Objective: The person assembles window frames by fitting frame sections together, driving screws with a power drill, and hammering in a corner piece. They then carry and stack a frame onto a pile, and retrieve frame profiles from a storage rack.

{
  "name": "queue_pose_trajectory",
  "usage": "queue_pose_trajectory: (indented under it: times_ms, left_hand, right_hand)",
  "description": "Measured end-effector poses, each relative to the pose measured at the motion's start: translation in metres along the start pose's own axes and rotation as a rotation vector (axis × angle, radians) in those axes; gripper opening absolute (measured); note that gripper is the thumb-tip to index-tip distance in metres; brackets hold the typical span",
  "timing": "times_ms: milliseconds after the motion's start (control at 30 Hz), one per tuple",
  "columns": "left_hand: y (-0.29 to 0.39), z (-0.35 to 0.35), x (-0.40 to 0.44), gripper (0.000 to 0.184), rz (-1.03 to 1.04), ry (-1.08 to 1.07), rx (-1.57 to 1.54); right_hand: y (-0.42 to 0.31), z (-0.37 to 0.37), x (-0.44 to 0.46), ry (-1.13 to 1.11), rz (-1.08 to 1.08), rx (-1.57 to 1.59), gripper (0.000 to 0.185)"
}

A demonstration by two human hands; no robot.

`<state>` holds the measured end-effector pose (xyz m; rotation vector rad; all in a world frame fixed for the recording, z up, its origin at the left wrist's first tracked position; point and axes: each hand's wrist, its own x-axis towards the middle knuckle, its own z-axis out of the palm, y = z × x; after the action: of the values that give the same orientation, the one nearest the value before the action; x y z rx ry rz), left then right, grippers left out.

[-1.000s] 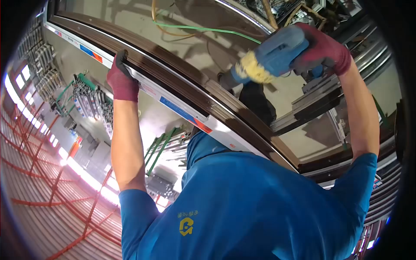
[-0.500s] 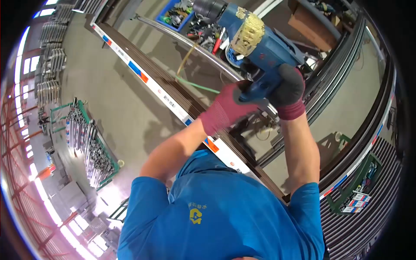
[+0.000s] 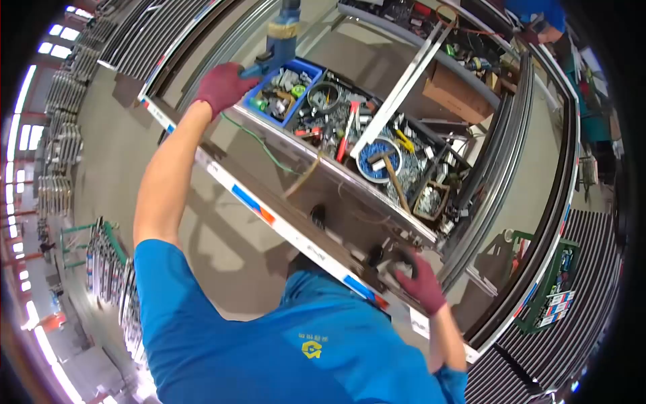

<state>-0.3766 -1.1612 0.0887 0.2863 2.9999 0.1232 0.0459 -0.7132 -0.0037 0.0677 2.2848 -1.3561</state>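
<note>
My left hand, in a maroon glove with dark fingertips, is wrapped round the handle of a blue power drill with a worn yellow band. The drill is over the upper left of the frame, beside a blue bin of small parts. My right hand, gloved alike, is low on the right above the near rail of a long brown frame. Its fingers are curved and apart, slightly blurred, with nothing clearly held. White tape with blue and orange marks runs along the rail.
Beyond the rail, a tool tray holds a round tub of blue pieces, a hammer and red-handled tools. White bars cross it. Metal profiles run along the right. A green cart stands lower right. Another person in blue is at upper right.
The drill was in my right hand, then between both hands, and is now in my left hand, farther up and left. My right hand has let go and moved down to the near rail.
</note>
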Motion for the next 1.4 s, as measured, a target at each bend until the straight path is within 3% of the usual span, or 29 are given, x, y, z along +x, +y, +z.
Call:
queue_pose_trajectory:
  times_ms: [33, 100, 167, 200, 233, 300, 400, 433, 500, 567, 600, 633, 667, 700, 767, 833, 1000, 1100, 1133, 1200, 1233, 1300, 1333, 1400]
  left_hand:
    - [-0.038, 0.03, 0.045, 0.069, 0.029, 0.002, 0.033]
    - [-0.093, 0.114, 0.121, 0.068, 0.013, -0.032, 0.039]
    - [-0.106, 0.165, 0.17, 0.066, -0.148, -0.124, -0.065]
    - [-0.114, 0.192, 0.191, 0.063, -0.189, -0.175, -0.078]
    - [-0.103, 0.191, 0.193, 0.061, -0.241, -0.191, -0.128]
    - [-0.126, 0.249, 0.237, 0.065, -0.379, -0.342, -0.24]
    - [-0.141, 0.3, 0.269, 0.07, -0.348, -0.301, -0.225]
    - [-0.142, 0.31, 0.278, 0.071, -0.401, -0.298, -0.228]
    - [-0.153, 0.342, 0.297, 0.072, -0.395, -0.216, -0.271]
    - [-0.17, 0.375, 0.325, 0.073, -0.366, -0.23, -0.192]
    - [-0.149, 0.337, 0.311, 0.075, -0.471, -0.278, -0.371]
    - [-0.158, 0.366, 0.326, 0.07, -0.536, -0.221, -0.285]
    - [-0.164, 0.388, 0.347, 0.068, -0.09, -0.427, 0.195]
    - [-0.175, 0.392, 0.361, 0.07, 0.008, -0.37, 0.261]
    - [-0.179, 0.405, 0.372, 0.074, -0.087, -0.26, 0.078]
    - [-0.176, 0.4, 0.366, 0.078, -0.193, -0.208, -0.069]
    - [-0.159, 0.386, 0.305, 0.089, -0.39, -0.264, -0.117]
    - [-0.108, 0.419, 0.281, 0.08, 0.226, 0.159, -0.188]
    - [-0.084, 0.429, 0.233, 0.079, 0.152, -0.126, -0.625]
    - [0.014, 0.348, 0.136, 0.086, 0.244, -0.39, -0.048]
    - [0.018, 0.359, 0.102, 0.081, 0.631, -0.398, -0.466]
    - [0.109, 0.216, -0.053, 0.08, 0.641, -0.764, -0.643]
    - [0.079, 0.248, -0.067, 0.072, 0.943, -0.526, -0.417]
    - [0.084, 0.186, -0.146, 0.084, 1.023, -0.687, -0.323]
  right_hand:
    - [0.015, 0.03, -0.007, 0.121, 0.035, 0.023, 0.051]
    - [0.002, 0.08, -0.015, 0.326, 0.215, 0.14, 0.045]
    - [-0.006, 0.127, -0.014, 0.504, 0.259, -0.068, 0.045]
    - [-0.017, 0.136, -0.01, 0.535, 0.2, -0.377, 0.048]
    - [-0.022, 0.142, -0.001, 0.59, 0.156, -0.456, 0.05]
    - [-0.012, 0.149, 0.004, 0.601, 0.251, -0.496, 0.051]
    - [-0.005, 0.148, 0.009, 0.58, 0.262, -0.493, 0.046]
    - [-0.026, 0.142, 0.017, 0.557, 0.323, -0.525, 0.05]
    - [0.001, 0.156, 0.001, 0.451, 0.572, -0.372, 0.055]
    - [0.004, 0.15, 0.003, 0.584, 0.298, -0.53, 0.051]
    - [0.0, 0.149, 0.009, 0.61, 0.296, -0.571, 0.048]
    - [-0.012, 0.141, 0.015, 0.539, 0.332, -0.581, 0.05]
    - [-0.008, 0.141, 0.012, 0.538, 0.339, -0.58, 0.051]
    - [-0.016, 0.135, 0.017, 0.583, 0.311, -0.576, 0.053]
    - [-0.024, 0.133, 0.016, 0.542, 0.443, -0.53, 0.051]
    - [-0.018, 0.136, 0.006, 0.591, 0.402, -0.514, 0.054]
    - [-0.019, 0.142, -0.008, 0.603, 0.423, -0.468, 0.058]
    - [-0.008, 0.154, -0.015, 0.713, 0.347, -0.48, 0.06]
    - [-0.003, 0.158, -0.017, 0.741, 0.344, -0.483, 0.06]
    - [0.005, 0.167, -0.018, 0.791, 0.315, -0.498, 0.06]
    - [0.004, 0.17, -0.019, 0.807, 0.317, -0.464, 0.06]
    - [0.005, 0.17, -0.023, 0.819, 0.29, -0.417, 0.059]
    - [0.007, 0.169, -0.023, 0.821, 0.272, -0.44, 0.057]
    - [0.023, 0.178, -0.02, 0.917, 0.181, -0.474, 0.057]
